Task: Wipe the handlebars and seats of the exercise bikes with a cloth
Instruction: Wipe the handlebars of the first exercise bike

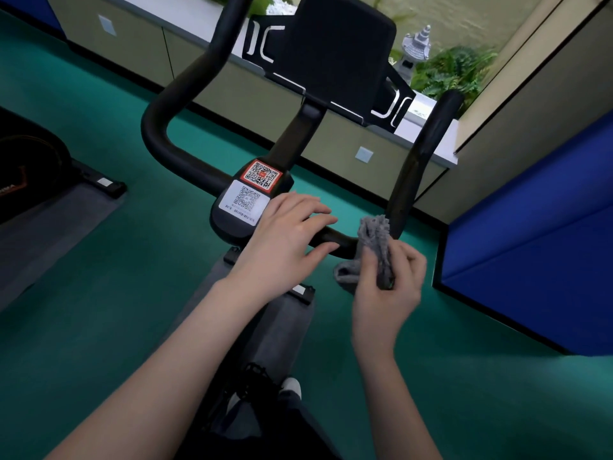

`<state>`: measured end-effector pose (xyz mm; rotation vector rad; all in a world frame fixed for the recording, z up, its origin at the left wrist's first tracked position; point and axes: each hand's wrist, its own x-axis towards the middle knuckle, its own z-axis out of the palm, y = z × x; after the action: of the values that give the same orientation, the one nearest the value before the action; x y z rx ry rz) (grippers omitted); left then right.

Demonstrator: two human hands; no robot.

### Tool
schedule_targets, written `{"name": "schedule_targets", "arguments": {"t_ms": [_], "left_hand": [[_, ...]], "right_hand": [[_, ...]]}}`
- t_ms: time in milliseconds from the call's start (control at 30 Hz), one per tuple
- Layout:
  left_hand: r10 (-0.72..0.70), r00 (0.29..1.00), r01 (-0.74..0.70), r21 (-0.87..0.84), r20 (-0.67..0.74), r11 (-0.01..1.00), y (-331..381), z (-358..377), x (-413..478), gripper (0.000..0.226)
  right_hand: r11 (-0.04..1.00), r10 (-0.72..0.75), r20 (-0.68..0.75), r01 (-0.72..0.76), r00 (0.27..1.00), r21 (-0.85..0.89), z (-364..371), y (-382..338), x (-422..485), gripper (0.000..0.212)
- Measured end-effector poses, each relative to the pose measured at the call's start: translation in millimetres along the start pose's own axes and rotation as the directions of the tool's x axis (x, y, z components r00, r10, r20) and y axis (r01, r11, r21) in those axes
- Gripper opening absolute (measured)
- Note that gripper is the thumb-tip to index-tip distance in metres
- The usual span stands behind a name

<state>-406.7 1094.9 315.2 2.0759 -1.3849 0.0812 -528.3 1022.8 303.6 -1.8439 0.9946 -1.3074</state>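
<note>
left hand [285, 237]: my fingers lie loosely straight over the near crossbar of the handlebar [159, 121], just right of the code stickers [255, 190].
right hand [388, 293]: my fingers curl round the grey cloth [374, 240], gripping it.
cloth: bunched against the handlebar's near right bend.

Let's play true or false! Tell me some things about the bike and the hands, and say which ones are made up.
1. The right hand holds a grey cloth. True.
2. The left hand holds the cloth too. False: it lies over the black handlebar, fingers fairly straight, apart from the cloth.
3. The floor is red. False: it is green.
4. A red-framed QR sticker sits just above a white QR sticker. True.
</note>
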Motion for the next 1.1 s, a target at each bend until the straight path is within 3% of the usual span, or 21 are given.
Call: {"name": "schedule_targets", "arguments": {"t_ms": [267, 433, 500, 600, 700, 867, 933, 1100], "left_hand": [[-0.02, 1.0, 0.02, -0.022, 0.012, 1.0, 0.6, -2.7, 0.4, 0.033], [-0.021, 1.0, 0.022, -0.024, 0.016, 0.999, 1.2, -4.0, 0.9, 0.031], [-0.02, 1.0, 0.021, -0.018, 0.022, 1.0, 1.0, -3.9, 1.2, 0.031], [-0.012, 0.999, 0.012, -0.006, 0.031, 1.0, -0.1, -3.2, 1.7, 0.033], [-0.021, 0.999, 0.021, -0.01, 0.041, 1.0, -0.7, -3.4, 2.0, 0.036], [-0.036, 0.999, 0.036, -0.016, 0.032, 0.999, 0.2, -3.2, 0.8, 0.04], [-0.038, 0.999, 0.039, -0.022, 0.029, 0.999, 0.4, -4.4, 1.0, 0.041], [-0.045, 0.998, 0.046, -0.035, 0.043, 0.998, -1.0, -7.4, 2.1, 0.037]], "right_hand": [[0.985, -0.143, 0.02, 0.145, 0.989, -0.097, -5.0, 8.0, 6.8, 0.028], [0.985, -0.012, 0.042, 0.019, 0.999, -0.172, -22.1, 13.1, 49.8, 0.025], [0.976, -0.104, 0.12, 0.125, 0.987, -0.18, -22.9, 7.4, 53.6, 0.024], [0.929, -0.248, 0.362, 0.327, 0.899, -0.175, -18.2, -1.4, 48.2, 0.024], [0.912, -0.177, 0.493, 0.331, 0.852, -0.244, -18.6, -7.8, 65.4, 0.021], [0.877, -0.036, 0.531, 0.282, 0.847, -0.389, -14.1, -20.6, 103.9, 0.018], [0.878, 0.012, 0.61, 0.284, 0.793, -0.386, -0.1, -28.4, 105.4, 0.017], [0.79, 0.222, 0.79, 0.369, 0.572, -0.49, 27.2, -38.1, 107.1, 0.012]]}}
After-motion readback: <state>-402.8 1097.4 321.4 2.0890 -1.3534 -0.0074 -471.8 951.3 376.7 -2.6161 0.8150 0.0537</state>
